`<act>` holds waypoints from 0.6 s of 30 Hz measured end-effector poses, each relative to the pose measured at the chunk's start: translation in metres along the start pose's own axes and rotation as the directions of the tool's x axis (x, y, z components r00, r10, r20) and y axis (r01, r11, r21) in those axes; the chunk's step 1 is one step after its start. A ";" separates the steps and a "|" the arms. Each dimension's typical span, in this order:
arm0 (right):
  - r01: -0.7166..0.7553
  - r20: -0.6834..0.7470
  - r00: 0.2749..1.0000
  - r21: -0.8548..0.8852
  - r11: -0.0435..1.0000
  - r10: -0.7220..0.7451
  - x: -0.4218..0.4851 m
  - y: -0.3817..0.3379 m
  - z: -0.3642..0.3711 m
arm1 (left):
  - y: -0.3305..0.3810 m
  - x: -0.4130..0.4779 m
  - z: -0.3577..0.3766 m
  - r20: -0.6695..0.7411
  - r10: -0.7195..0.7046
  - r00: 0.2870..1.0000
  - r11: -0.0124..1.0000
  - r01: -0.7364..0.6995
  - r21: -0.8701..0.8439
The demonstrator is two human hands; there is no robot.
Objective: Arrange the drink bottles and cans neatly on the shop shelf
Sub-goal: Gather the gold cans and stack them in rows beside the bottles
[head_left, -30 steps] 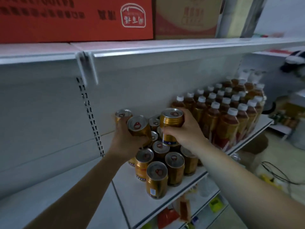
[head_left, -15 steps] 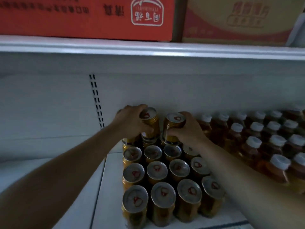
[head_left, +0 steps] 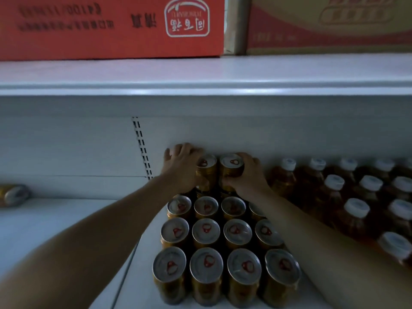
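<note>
Both hands (head_left: 214,172) hide two cans' (head_left: 230,169) bases.

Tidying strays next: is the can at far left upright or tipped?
Tipped. The can lies on its side on the shelf, its round end facing the camera, apart from the upright cans.

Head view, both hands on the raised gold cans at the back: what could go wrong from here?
1. The left hand and right hand each grip a raised gold can above the back row; a slip could topple the packed cans.
2. The right forearm lies close to the amber white-capped bottles and may nudge them.
</note>
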State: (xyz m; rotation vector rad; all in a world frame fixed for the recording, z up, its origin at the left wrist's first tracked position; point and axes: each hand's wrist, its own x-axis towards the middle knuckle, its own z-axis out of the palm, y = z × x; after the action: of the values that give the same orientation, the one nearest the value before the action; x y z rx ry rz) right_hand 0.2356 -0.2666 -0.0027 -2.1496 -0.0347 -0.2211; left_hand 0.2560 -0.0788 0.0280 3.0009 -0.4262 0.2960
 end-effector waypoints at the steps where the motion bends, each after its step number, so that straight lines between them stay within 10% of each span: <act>1: 0.022 -0.002 1.000 -0.014 1.000 -0.022 0.000 0.002 0.001 | 0.000 -0.001 0.002 -0.015 -0.020 1.000 1.000 0.020 -0.009; 18: 0.302 0.222 0.953 -0.605 0.737 -0.208 0.003 -0.105 0.012 | -0.069 -0.067 -0.025 0.106 -0.115 0.988 0.956 0.139 -0.257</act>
State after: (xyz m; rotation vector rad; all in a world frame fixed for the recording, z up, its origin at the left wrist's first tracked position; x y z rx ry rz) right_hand 0.2284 -0.1980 0.0774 -2.8417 -0.3953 -0.2668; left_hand 0.2080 0.0082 0.0337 2.7704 -0.2546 0.0841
